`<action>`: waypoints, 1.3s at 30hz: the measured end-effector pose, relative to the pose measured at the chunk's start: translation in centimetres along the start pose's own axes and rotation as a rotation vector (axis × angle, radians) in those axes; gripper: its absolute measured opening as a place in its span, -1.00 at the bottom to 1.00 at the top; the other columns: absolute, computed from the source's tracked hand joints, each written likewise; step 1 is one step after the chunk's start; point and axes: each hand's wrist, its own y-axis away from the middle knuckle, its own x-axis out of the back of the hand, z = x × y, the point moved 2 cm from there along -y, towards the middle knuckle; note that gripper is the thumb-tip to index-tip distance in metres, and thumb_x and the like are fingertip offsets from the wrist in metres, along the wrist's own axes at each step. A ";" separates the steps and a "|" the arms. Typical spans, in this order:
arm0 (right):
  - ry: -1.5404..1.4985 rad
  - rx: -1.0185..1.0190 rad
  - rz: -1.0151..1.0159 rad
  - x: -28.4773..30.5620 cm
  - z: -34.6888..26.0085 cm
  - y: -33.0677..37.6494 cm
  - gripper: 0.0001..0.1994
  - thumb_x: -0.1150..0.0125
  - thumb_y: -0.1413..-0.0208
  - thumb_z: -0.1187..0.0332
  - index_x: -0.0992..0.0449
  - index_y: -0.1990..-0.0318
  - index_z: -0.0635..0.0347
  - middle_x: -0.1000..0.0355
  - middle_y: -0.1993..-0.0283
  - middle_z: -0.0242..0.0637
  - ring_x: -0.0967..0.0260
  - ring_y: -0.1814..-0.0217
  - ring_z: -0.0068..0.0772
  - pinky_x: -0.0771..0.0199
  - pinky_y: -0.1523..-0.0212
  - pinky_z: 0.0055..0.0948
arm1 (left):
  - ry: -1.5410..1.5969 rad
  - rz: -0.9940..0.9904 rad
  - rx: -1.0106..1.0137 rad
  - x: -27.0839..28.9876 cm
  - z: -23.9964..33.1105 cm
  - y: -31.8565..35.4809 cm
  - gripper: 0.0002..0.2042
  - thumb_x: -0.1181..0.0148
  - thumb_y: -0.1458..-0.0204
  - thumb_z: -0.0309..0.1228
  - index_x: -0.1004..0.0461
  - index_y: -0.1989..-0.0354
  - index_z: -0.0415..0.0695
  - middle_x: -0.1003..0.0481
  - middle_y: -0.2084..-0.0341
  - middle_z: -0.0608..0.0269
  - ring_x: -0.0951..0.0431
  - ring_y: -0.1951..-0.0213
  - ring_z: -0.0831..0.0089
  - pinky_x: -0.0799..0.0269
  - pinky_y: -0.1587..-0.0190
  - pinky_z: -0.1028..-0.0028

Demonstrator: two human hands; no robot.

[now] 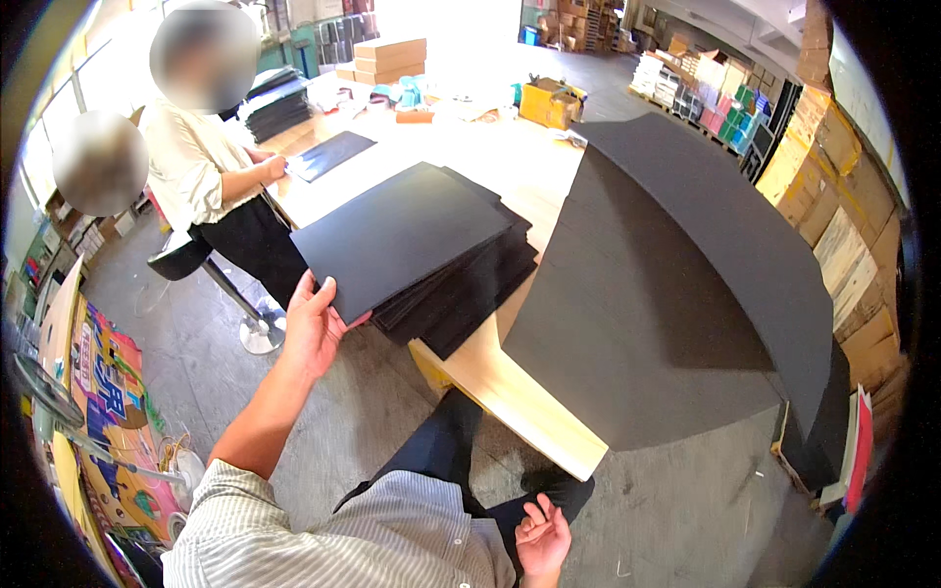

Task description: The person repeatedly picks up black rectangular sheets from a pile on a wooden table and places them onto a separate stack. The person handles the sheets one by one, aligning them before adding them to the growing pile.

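A stack of black rectangular sheets lies on the pale wooden table, its edges uneven. My left hand grips the near left corner of the top black sheet, thumb above and fingers beneath. That sheet sits askew over those below. Low in front of my body, my right hand is empty, palm up with loosely curled fingers apart. To the right, a large dark sheet reaches past the table edge, and a second large black sheet arches up over it.
The table's wooden edge juts toward me. Across its left side a co-worker handles a dark sheet. A black pile, brown cartons and a yellow crate stand at the far end. A stool is left.
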 end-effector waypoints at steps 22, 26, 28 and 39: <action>0.469 0.325 0.239 2.4 -2.3 -0.7 -0.68 -0.03 -0.31 0.22 -0.43 -0.01 0.33 -0.55 0.11 0.11 -0.53 0.43 -0.19 -0.48 0.47 -0.41 | -0.612 -0.011 0.067 4.0 -0.1 -0.3 -0.53 -0.10 -0.24 -0.27 -0.30 -0.24 -0.30 -0.49 0.64 0.23 -0.40 0.73 0.59 -0.34 0.70 0.57; 1.388 0.718 0.500 6.2 -2.9 0.2 -0.60 -0.11 -0.23 0.19 -0.44 -0.05 0.36 -0.48 -0.03 0.07 -0.45 -0.01 -0.07 -0.43 -0.02 -0.21 | -0.633 0.166 -0.220 5.8 -1.5 -0.1 -0.61 -0.02 -0.29 -0.26 -0.36 -0.21 -0.21 -0.33 0.70 0.42 -0.24 0.72 0.70 -0.13 0.69 0.65; 1.905 0.858 0.530 6.8 -2.8 0.9 -0.53 -0.16 -0.16 0.14 -0.43 -0.09 0.33 -0.42 -0.17 0.01 -0.31 -0.23 0.01 -0.25 -0.24 -0.08 | -0.655 0.170 -0.436 5.9 -1.3 0.7 -0.64 0.01 -0.30 -0.33 -0.34 -0.22 -0.17 -0.22 0.67 0.50 -0.17 0.66 0.74 -0.07 0.63 0.67; 2.115 0.567 0.488 11.9 -1.0 -3.2 -0.49 -0.10 -0.13 -0.06 -0.51 -0.14 0.03 -0.24 -0.37 -0.26 0.04 -0.49 -0.06 0.15 -0.44 -0.02 | -0.888 -0.653 -1.348 -8.9 -2.1 6.5 -0.72 -0.13 -0.18 -0.32 -0.39 0.01 -0.20 -0.51 0.23 0.03 -0.53 0.24 0.15 -0.47 0.19 0.21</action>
